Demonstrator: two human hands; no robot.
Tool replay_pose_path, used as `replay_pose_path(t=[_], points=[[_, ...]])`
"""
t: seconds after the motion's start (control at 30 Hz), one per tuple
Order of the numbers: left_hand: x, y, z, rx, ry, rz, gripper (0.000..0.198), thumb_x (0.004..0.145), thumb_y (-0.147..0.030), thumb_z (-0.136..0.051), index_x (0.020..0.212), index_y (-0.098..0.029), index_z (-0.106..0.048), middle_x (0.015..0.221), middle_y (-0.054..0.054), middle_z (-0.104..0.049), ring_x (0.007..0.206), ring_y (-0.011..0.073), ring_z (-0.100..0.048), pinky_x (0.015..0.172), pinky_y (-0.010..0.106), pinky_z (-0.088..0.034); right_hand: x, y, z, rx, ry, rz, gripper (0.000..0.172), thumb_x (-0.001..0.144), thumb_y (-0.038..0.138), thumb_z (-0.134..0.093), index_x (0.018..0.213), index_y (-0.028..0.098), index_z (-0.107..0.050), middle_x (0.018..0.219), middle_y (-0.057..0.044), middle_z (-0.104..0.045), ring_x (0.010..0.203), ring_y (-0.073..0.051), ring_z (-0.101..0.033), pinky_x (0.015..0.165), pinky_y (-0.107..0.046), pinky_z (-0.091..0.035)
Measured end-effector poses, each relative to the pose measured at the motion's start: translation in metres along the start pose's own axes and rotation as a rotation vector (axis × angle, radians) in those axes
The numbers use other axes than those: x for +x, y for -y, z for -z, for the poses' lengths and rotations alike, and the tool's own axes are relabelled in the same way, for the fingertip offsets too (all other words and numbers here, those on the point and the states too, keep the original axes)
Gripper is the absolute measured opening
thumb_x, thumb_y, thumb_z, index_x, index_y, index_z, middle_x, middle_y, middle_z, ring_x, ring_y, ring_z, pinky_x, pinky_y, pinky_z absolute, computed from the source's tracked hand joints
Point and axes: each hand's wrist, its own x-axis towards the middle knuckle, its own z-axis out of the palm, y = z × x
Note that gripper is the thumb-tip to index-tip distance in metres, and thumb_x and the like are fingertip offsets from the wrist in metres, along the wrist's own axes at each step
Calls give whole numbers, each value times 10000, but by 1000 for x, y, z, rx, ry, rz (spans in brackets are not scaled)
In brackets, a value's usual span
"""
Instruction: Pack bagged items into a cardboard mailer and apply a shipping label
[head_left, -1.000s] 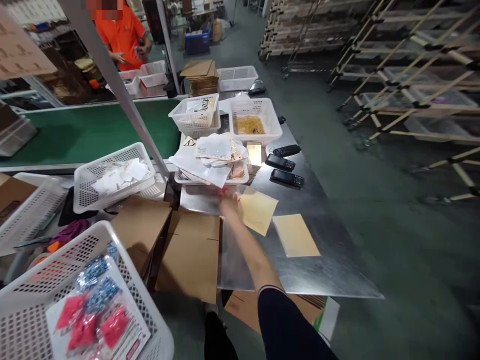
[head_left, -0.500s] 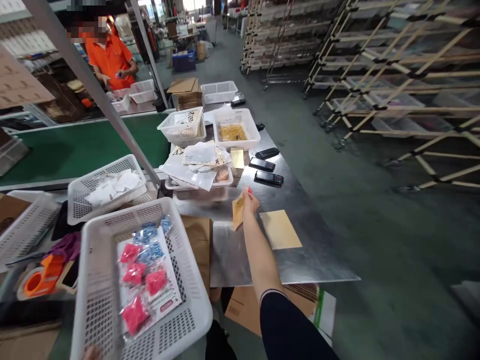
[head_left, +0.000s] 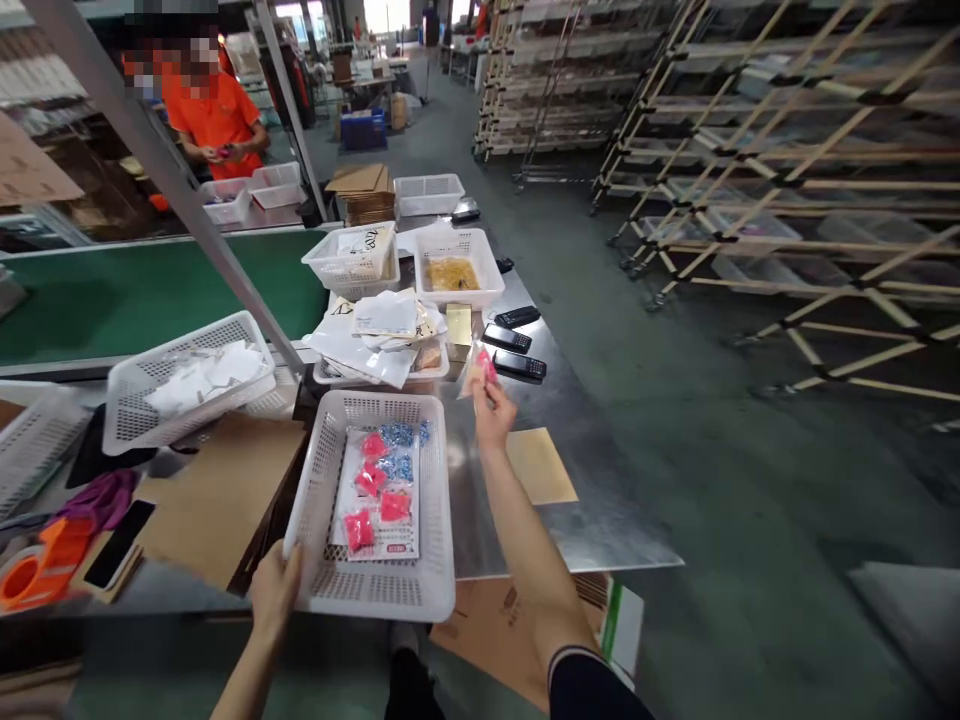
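Note:
My left hand (head_left: 274, 588) is closed on the near left rim of a white plastic basket (head_left: 375, 600). Inside the basket, several small clear bags of pink pieces (head_left: 395, 506) and blue pieces (head_left: 397, 467) lie on a printed white sheet (head_left: 409, 540). My right hand (head_left: 493, 412) pinches a small clear plastic bag (head_left: 474, 372) with something pink and something tan in it, raised above the metal table (head_left: 600, 530). Below that hand, a yellowish paper sheet (head_left: 541, 466) lies flat on the table.
Handheld scanners (head_left: 520, 366) lie near the table's right edge. Beyond are a basket of white packets (head_left: 386, 315) and a white bin of yellow bits (head_left: 457, 240). Cardboard (head_left: 225, 490) and a phone (head_left: 120, 545) lie left. A person in orange (head_left: 214, 110) stands behind the green conveyor (head_left: 225, 280).
The basket has moved right and away from me, onto the table's near edge, with my left hand now visible on its rim. My right hand has lifted the small bag off the table.

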Motion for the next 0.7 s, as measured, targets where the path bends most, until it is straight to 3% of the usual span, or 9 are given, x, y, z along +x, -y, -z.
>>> replay_pose_path(t=[0.1, 0.17, 0.23, 0.3, 0.37, 0.43, 0.57, 0.67, 0.7], points=[[12, 1, -20, 178, -275, -266, 709, 1014, -421, -397, 1512, 61, -546, 1524, 319, -593, 1381, 420, -625, 1097, 524, -544, -60, 18, -8, -4, 323, 164, 250, 964, 361, -690, 1108, 249, -860, 1239, -106, -790, 1169, -270, -730, 1090, -464, -577], [19, -5, -31, 293, -369, -536, 679, 1069, -397, -390, 1556, 58, -522, 1658, 307, -455, 1540, 422, -475, 1237, 590, -434, -97, 26, -14, -28, 549, 234, 279, 885, 193, -707, 1074, 316, -872, 1416, -77, -734, 1300, -283, -697, 1172, -509, -533], [26, -15, -44, 428, -271, -706, 589, 1096, -337, -380, 1570, -44, -569, 1676, 231, -467, 1584, 413, -418, 1291, 705, -308, -121, 27, -13, -150, 680, 218, 450, 849, 97, -672, 1205, 311, -845, 1682, -99, -509, 1570, -383, -462, 1299, -700, -311], [34, -24, -60, 542, -119, -775, 571, 1079, -284, -424, 1609, -114, -553, 1693, 191, -450, 1616, 407, -367, 1305, 776, -187, -130, 23, -7, -394, 758, 70, 673, 867, 80, -660, 1509, 281, -677, 1821, -146, -190, 1682, -475, -139, 1281, -829, -113], [40, -30, -78, 608, -22, -775, 652, 1044, -316, -527, 1659, -104, -482, 1734, 215, -354, 1647, 415, -292, 1322, 766, -128, -127, 19, 0, -644, 833, -119, 851, 927, 126, -662, 1718, 275, -388, 1829, -181, 27, 1676, -513, -16, 1265, -834, -162], [46, -30, -94, 606, 38, -756, 783, 1007, -387, -612, 1687, -55, -408, 1759, 258, -248, 1665, 423, -227, 1344, 709, -155, -120, 21, 3, -824, 874, -164, 878, 968, 194, -679, 1752, 280, -293, 1817, -192, 95, 1670, -522, 15, 1277, -808, -183], [56, -22, -111, 511, 214, -682, 942, 973, -457, -647, 1717, -6, -290, 1779, 291, -87, 1678, 455, -76, 1343, 705, -140, -105, 38, -28, -989, 1073, 133, 1007, 928, 259, -783, 1767, 210, -229, 1817, -204, 67, 1695, -421, 98, 1345, -702, 37], [65, -15, -117, 437, 335, -656, 985, 967, -457, -635, 1717, 39, -233, 1767, 321, -2, 1669, 469, 5, 1339, 711, -113, -102, 46, -76, -976, 1311, 124, 1235, 829, 441, -910, 1776, 190, -158, 1806, -267, -41, 1689, -463, -106, 1349, -652, -190], [68, -13, -120, 412, 350, -653, 989, 970, -458, -624, 1714, 53, -221, 1763, 330, 15, 1666, 469, 21, 1340, 706, -106, -103, 46, -90, -980, 1344, 87, 1227, 822, 455, -914, 1771, 183, -185, 1792, -296, -97, 1665, -493, -191, 1315, -649, -286]])
